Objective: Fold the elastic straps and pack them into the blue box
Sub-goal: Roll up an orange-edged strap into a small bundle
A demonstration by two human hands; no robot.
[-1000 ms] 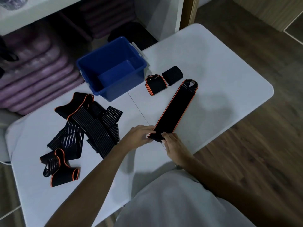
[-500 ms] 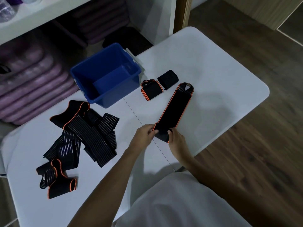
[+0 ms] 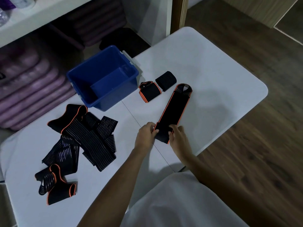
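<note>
White table (image 3: 213,71): both hands, left (image 3: 145,136), right (image 3: 179,138), fingers pinching strap (image 3: 173,110) near end, seemingly folded under.

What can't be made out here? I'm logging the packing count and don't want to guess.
- Tangled pile of straps, head view: overlapping layers hide how many there are.
- Blue box, head view: its near wall hides part of the floor.
- Strap near end: covered by both hands.

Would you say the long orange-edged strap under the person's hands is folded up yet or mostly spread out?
Mostly spread out: the strap lies flat along the table, only its near end turned over between the left hand and right hand.
</note>
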